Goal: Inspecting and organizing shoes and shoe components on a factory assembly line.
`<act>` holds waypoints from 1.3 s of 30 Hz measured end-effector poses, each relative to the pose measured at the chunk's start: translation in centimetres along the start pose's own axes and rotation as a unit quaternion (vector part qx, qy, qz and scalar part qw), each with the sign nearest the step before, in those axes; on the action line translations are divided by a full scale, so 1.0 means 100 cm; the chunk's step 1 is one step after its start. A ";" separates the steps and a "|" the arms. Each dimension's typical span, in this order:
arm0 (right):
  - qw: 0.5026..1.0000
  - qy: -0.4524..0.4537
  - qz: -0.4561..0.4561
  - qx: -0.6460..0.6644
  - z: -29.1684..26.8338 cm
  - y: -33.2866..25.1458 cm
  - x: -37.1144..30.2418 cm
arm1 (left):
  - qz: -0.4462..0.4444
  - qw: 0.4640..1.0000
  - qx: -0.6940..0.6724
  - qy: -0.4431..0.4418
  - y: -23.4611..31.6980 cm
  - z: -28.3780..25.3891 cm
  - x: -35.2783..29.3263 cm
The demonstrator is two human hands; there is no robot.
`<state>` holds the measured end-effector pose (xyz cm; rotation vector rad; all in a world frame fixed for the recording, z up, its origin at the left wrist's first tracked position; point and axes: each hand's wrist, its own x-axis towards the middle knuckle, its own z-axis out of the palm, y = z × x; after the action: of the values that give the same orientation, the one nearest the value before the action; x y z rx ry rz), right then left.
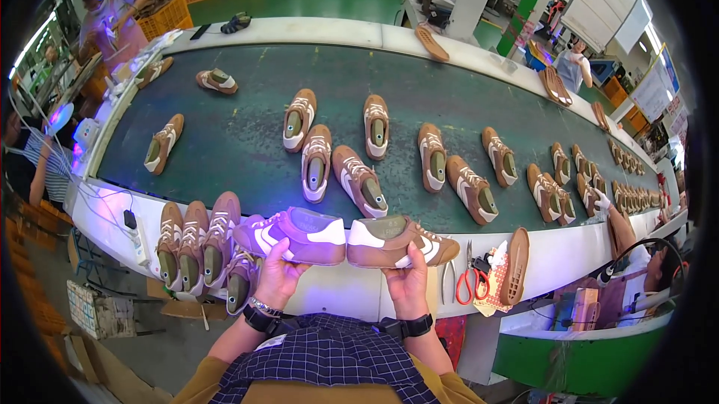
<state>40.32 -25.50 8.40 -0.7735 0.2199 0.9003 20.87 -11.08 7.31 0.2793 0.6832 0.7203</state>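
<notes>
I hold two brown sneakers up at the near edge of the belt, heel to heel. My left hand (278,275) is closed on the left sneaker (303,238), which looks purple under a violet light and has its toe to the left. My right hand (408,283) grips the right sneaker (395,242), its toe to the right. Both shoes have white heel patches, and an olive shoe last shows in each opening. Close by on the left, several laced sneakers (194,238) stand side by side on the white ledge (322,295), and one (241,277) leans lower down.
Many sneakers (315,163) stand scattered over the dark green belt (258,78). Right of my hands lie red-handled scissors (472,285), a slim metal tool (449,278) and a brown sole (515,268). A co-worker's hand (601,200) reaches over the belt at right.
</notes>
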 end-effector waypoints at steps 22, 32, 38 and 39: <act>0.999 0.026 0.027 0.014 -0.007 0.008 0.006 | -0.008 1.000 0.006 0.005 -0.004 -0.011 0.003; 1.000 0.011 0.019 -0.007 -0.005 0.013 0.007 | 0.004 0.999 0.015 0.036 -0.006 -0.019 0.002; 0.999 -0.009 -0.004 -0.031 0.001 0.012 0.006 | 0.011 0.999 0.017 0.025 -0.004 -0.025 0.004; 0.999 -0.015 0.003 -0.033 0.004 0.013 0.005 | 0.019 0.999 0.014 0.029 -0.002 -0.026 0.002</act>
<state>39.54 -24.42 7.77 -0.8205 0.1661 0.9282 19.34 -11.04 5.15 0.2983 0.7457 0.7577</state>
